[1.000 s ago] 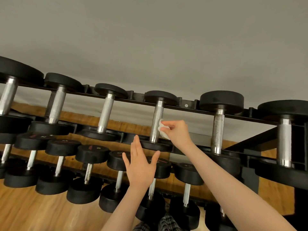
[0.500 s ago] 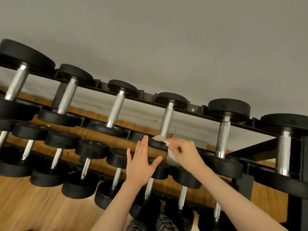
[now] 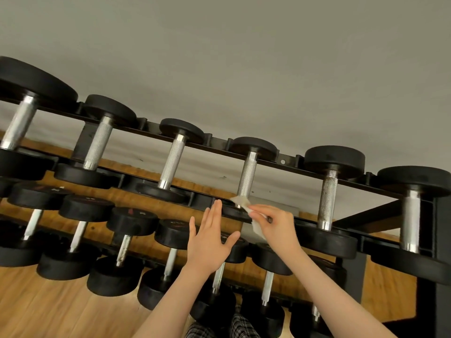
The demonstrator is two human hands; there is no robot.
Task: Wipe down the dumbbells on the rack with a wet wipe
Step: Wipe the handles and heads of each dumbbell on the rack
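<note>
1. Now the right hand (image 3: 275, 224) sits lower than a second ago: it has slid from the knurled handle (image 3: 248, 178) down to the near black head (image 3: 235, 212) of the fourth dumbbell on the top tier.
2. Its fingers are curled, pinching the white wet wipe (image 3: 245, 205), which lies crumpled against the base of that handle and the head's top edge.
3. Meanwhile the left hand (image 3: 210, 240) stays flat, fingers straight and close together, thumb spread; its fingertips (image 3: 217, 204) reach the front rail beside that head, though I cannot tell if they touch.
4. On the black rack (image 3: 290, 160), the view has tilted, so the dumbbell row slopes more steeply.
5. Faint markings on the lower dumbbell heads (image 3: 133, 217) are too blurred to read.
</note>
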